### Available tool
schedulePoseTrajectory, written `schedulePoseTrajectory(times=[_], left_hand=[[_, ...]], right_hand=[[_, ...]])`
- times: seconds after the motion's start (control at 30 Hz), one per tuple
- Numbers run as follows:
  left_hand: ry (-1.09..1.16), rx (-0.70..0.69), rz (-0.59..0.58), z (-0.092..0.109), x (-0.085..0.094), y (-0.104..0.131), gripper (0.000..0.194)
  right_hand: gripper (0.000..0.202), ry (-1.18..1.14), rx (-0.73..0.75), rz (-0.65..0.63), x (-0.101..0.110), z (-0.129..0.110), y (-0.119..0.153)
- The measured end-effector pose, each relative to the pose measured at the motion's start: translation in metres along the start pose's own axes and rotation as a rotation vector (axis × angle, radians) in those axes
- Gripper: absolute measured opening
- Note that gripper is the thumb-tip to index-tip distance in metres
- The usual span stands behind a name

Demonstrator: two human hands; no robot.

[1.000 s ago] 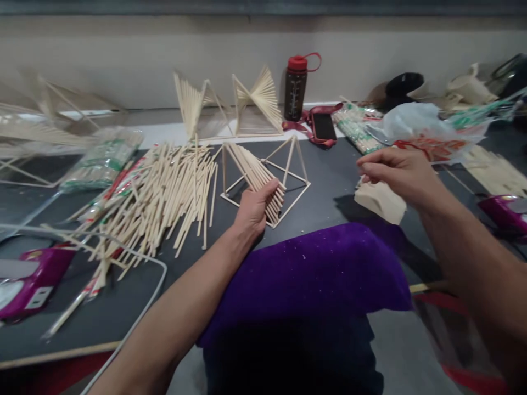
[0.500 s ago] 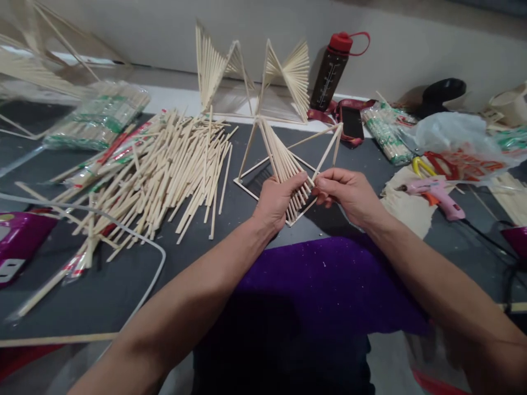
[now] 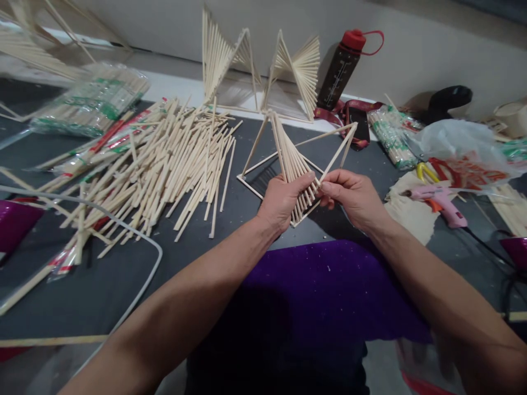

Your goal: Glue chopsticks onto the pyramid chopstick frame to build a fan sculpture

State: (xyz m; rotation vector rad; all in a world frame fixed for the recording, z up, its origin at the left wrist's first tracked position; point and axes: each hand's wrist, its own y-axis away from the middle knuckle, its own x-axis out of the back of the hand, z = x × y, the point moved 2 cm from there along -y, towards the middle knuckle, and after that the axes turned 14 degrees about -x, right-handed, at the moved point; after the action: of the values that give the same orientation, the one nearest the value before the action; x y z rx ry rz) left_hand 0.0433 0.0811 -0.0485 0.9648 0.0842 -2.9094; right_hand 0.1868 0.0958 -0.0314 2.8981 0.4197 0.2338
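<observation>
A frame of thin wooden sticks (image 3: 288, 145) stands on the dark table in front of me, with a fan of sticks running down one side. My left hand (image 3: 284, 198) is closed round the lower part of the fan, its thumb lying on top of the sticks. My right hand (image 3: 349, 195) pinches at the fan's right edge, beside the slanting frame stick; its fingertips partly hide what they hold. The frame's lower corner shows just below my left hand.
Loose sticks (image 3: 164, 175) lie heaped at left, near wrapped bundles (image 3: 93, 101). Two finished-looking stick shapes (image 3: 224, 60) stand behind. A bottle (image 3: 340, 71), phone (image 3: 357, 123), pink glue gun (image 3: 442, 203) and plastic bag (image 3: 461, 142) are at right. A pale cable (image 3: 158, 252) crosses the left side.
The view has shifted slightly, so the stick frame and both hands appear a little further right. Both hands keep nearly the same hold on the fan.
</observation>
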Motion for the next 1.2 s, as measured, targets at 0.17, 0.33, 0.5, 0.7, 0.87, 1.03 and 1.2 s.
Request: schedulePoseTrajectory(times=[0.17, 0.33, 0.5, 0.7, 0.87, 1.03, 1.2], left_hand=[[-0.013, 0.0, -0.005, 0.0, 0.0011, -0.0004, 0.023], [-0.008, 0.001, -0.011, 0.0012, 0.0002, -0.0002, 0.022], [-0.011, -0.004, -0.016, 0.0016, 0.0004, -0.0002, 0.021], [-0.005, -0.011, -0.024, 0.0016, 0.0003, -0.0001, 0.021], [0.005, -0.011, -0.024, 0.0013, 0.0004, -0.0006, 0.023], [0.011, -0.002, -0.031, 0.0023, -0.0008, 0.0, 0.021], [-0.007, 0.009, 0.003, 0.0027, -0.001, 0.0003, 0.02]], right_hand=[[0.015, 0.008, 0.003, -0.001, -0.0004, 0.0013, -0.0009], [0.016, -0.003, 0.014, -0.002, -0.0009, 0.0017, -0.0014], [0.016, 0.012, 0.029, -0.006, -0.0015, 0.0021, -0.0015], [0.017, -0.013, 0.042, -0.014, -0.0026, 0.0023, -0.0016], [0.018, -0.027, 0.039, -0.017, -0.0034, 0.0023, -0.0021], [0.018, -0.084, 0.038, -0.038, -0.0037, 0.0039, -0.0029], [0.017, -0.102, 0.028, -0.047, -0.004, 0.0049, -0.003]])
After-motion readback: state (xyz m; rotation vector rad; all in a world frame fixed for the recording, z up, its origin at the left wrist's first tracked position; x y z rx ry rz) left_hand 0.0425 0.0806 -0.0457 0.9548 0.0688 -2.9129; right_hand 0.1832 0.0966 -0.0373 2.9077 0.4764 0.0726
